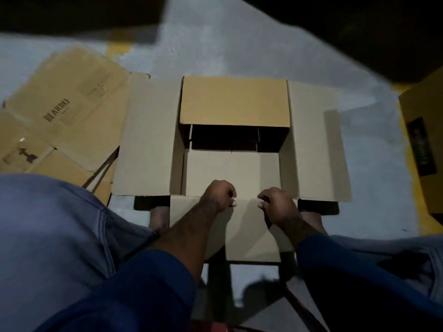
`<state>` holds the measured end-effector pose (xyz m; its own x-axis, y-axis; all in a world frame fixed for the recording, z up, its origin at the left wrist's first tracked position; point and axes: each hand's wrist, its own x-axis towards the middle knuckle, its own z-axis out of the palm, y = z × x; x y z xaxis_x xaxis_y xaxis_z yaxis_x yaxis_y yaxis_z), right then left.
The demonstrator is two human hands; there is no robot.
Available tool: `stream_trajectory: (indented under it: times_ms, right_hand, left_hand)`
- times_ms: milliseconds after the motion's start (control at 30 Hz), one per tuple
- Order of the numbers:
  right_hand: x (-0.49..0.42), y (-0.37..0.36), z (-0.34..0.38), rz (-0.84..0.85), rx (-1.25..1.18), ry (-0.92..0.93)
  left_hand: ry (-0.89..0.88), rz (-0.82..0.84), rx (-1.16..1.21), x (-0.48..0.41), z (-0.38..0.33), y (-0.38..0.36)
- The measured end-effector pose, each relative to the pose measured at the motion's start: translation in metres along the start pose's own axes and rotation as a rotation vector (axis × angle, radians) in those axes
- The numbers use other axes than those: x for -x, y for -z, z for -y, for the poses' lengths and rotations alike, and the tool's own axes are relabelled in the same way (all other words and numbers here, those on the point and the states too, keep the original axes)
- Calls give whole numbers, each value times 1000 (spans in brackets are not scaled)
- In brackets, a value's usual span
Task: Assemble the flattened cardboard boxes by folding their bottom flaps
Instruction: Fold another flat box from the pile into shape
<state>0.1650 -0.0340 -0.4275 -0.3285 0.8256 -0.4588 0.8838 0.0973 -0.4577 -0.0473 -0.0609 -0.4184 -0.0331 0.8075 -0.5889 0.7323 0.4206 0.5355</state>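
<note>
Head view, seated person looking down. Nearest, dark blue sleeves (148, 283) and grey-blue trouser legs (52, 231) frame the scene; two bare feet (158, 219) rest on the grey concrete floor (239, 44). Between the feet stands the open brown cardboard box (285, 168), its near flap (247, 236) hanging outward toward the person. Left hand (219, 195) and right hand (275, 202) sit side by side, slightly apart, on the crease where that flap meets the box wall; each grip is curled over the edge, thumb on the flap's outer face, fingers hooked inside. Within the box a pale inner cardboard panel (230, 171) lies near the hands, with a dark cavity beyond it. The left side flap (148, 140) and right side flap (316, 144) are spread outward; the far flap (235, 101) leans in over the opening. Left of the box, touching its left flap, lies a stack of flattened printed cardboard boxes (64, 109). At the right edge stands a yellow-brown carton with a dark label (424, 144), well apart from the box
</note>
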Motion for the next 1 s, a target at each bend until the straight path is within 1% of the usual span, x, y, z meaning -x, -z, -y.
stream_trajectory:
  times_ms: [67,133,300,467,633,733,833,933,1000]
  right_hand:
    - [2,8,-14,9,24,-19]
    - [2,12,-20,9,-9,-40]
    - [-4,15,-15,6,-15,-54]
    - [-16,21,-15,53,24,-59]
    - [-20,25,-15,82,48,-64]
    - [-20,28,-14,114,68,-53]
    - [-19,27,-5,203,200,-20]
    - [-15,21,15,277,251,3]
    - [-10,13,33,325,306,31]
  left_hand:
    - [5,-17,5,-1,-3,-5]
    - [29,-28,10,0,-5,-7]
    - [69,-60,26,-4,-5,-9]
    - [85,-66,18,-9,-6,-8]
    - [86,-60,48,-11,-2,-8]
    - [42,-36,50,-11,5,-9]
    - [35,-27,-99,-1,8,-3]
    - [83,5,-301,13,20,6]
    - [101,29,-353,21,29,11]
